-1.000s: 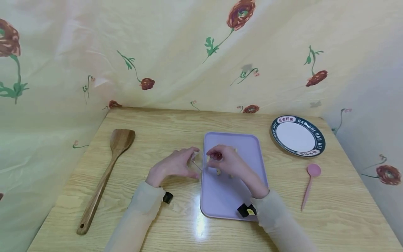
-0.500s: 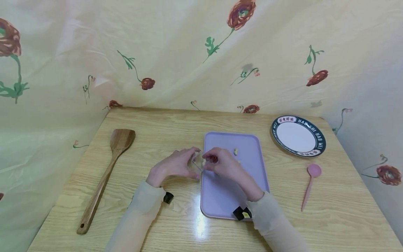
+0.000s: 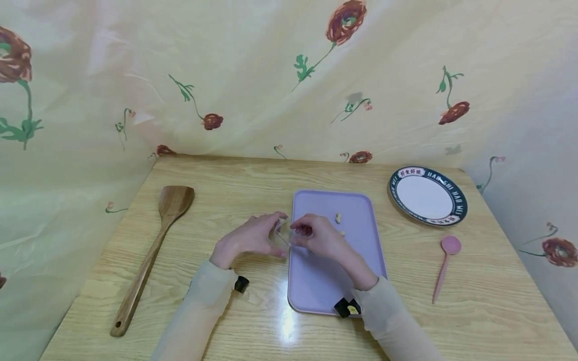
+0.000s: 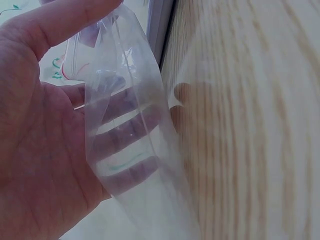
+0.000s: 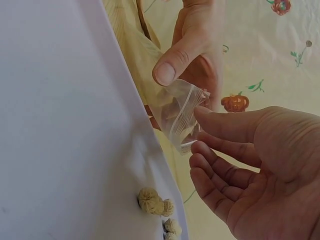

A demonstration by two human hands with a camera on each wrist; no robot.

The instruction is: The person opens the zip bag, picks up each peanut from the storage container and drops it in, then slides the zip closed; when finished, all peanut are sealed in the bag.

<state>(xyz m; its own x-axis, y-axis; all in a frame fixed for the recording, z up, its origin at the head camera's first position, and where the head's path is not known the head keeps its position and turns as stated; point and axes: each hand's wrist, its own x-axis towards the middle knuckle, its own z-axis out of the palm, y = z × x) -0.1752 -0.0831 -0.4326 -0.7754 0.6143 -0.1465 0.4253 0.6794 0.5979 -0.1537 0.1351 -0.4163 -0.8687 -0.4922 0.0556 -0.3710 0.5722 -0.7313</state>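
A clear zip-lock bag (image 5: pixel 179 115) is held by its upper part in my left hand (image 3: pixel 255 234), beside the tray's left rim. In the left wrist view, the bag (image 4: pixel 132 135) hangs in front of the fingers, which show through it. My right hand (image 3: pixel 322 238) has its thumb and fingertips right at the bag's ridged zip mouth in the right wrist view; I cannot tell whether they pinch it. Unshelled peanuts (image 5: pixel 149 200) lie on the lilac tray (image 3: pixel 325 291), and a peanut (image 3: pixel 338 218) shows past the right hand in the head view.
A wooden spatula (image 3: pixel 158 235) lies on the left of the wooden table (image 3: pixel 217 180). To the right are a white plate with a dark green rim (image 3: pixel 424 196) and a pink spoon (image 3: pixel 444 268). A floral cloth (image 3: pixel 253 75) hangs behind.
My right hand has moved slightly left and down from over the tray to the bag's mouth, then stayed there for the last half second. The left hand keeps its place with the bag.
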